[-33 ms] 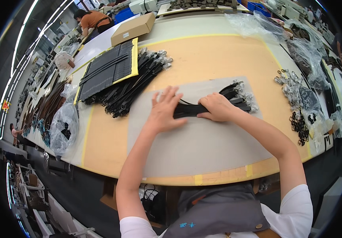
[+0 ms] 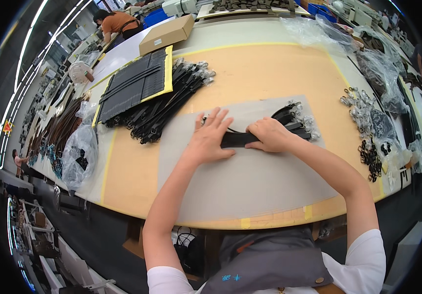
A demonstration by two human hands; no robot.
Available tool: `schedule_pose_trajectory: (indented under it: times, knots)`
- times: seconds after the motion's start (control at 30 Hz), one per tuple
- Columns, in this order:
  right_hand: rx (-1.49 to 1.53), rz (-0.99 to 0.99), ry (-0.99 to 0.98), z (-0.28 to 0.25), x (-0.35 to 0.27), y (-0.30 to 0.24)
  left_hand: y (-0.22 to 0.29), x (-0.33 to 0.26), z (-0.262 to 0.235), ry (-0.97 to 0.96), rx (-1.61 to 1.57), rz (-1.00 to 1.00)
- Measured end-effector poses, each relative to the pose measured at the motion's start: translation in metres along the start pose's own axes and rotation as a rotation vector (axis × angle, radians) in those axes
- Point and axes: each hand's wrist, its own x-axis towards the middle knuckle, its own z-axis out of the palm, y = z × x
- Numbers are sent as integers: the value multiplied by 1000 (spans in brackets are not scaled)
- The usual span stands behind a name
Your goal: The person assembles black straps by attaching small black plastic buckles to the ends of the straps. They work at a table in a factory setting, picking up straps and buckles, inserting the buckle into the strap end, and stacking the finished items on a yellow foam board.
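A bundle of black straps (image 2: 234, 140) lies across a grey mat (image 2: 240, 191) in front of me. My right hand (image 2: 270, 134) is closed around the bundle's middle, thumb on the near side. At the bundle's left end is my left hand (image 2: 207, 138), its fingers spread and its palm hiding the strap ends. A thin strap arches loose above the bundle between the hands. To the right of my right hand, the straps fan out to metal fittings in clear plastic wrapping (image 2: 309, 128).
Left of the mat lies a pile of black straps (image 2: 159, 115), partly under a yellow-edged black panel (image 2: 135, 85). A cardboard box (image 2: 167, 35) stands behind. Wrapped metal fittings (image 2: 363, 115) and plastic bags (image 2: 385, 78) line the right side. Another person (image 2: 115, 24) works far left.
My left hand has shifted slightly to the right, closer to my right hand, covering more of the bundle's left end. My right hand keeps its grip.
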Motion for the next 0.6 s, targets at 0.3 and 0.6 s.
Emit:
schedule_pose_trajectory:
  times: [0.3,0.6]
  knots:
    - [-65,-72,-255,-41,17,-3,0,-1,-4,-275,-68,47]
    - [-287,-307,55,-108,139,1,-29,1,-74,182,64,-169]
